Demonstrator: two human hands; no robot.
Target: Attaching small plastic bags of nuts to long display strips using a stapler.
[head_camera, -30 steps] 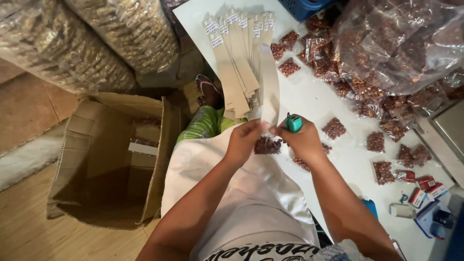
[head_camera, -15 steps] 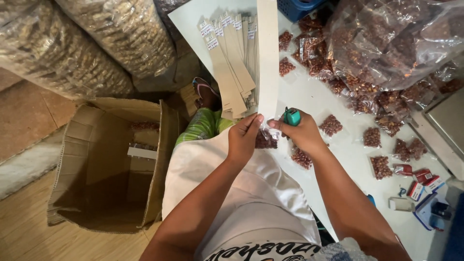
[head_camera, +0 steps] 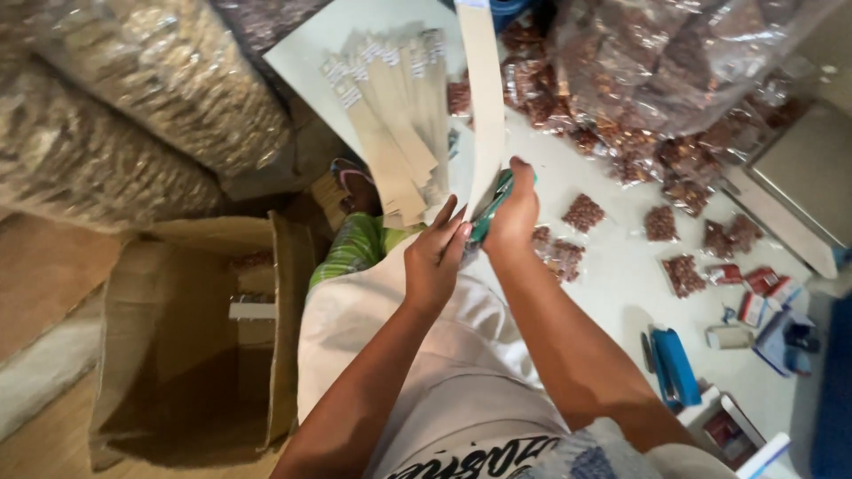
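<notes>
Pinching the lower end of a long pale card strip [head_camera: 479,106] that stands upright over the white table [head_camera: 612,275], the left hand [head_camera: 435,262] steadies it with fingers partly curled, while the right hand [head_camera: 515,213] is closed around a green stapler [head_camera: 490,206] at the same spot. Light, thin and bendy by the look of it, the strip is probably best gripped low, near the stapler. Small clear packets of brown nuts [head_camera: 584,213] lie scattered on the tabletop, a fan of more strips [head_camera: 395,124] rests at its edge, and an open cardboard box [head_camera: 191,346] sits on the floor beside.
</notes>
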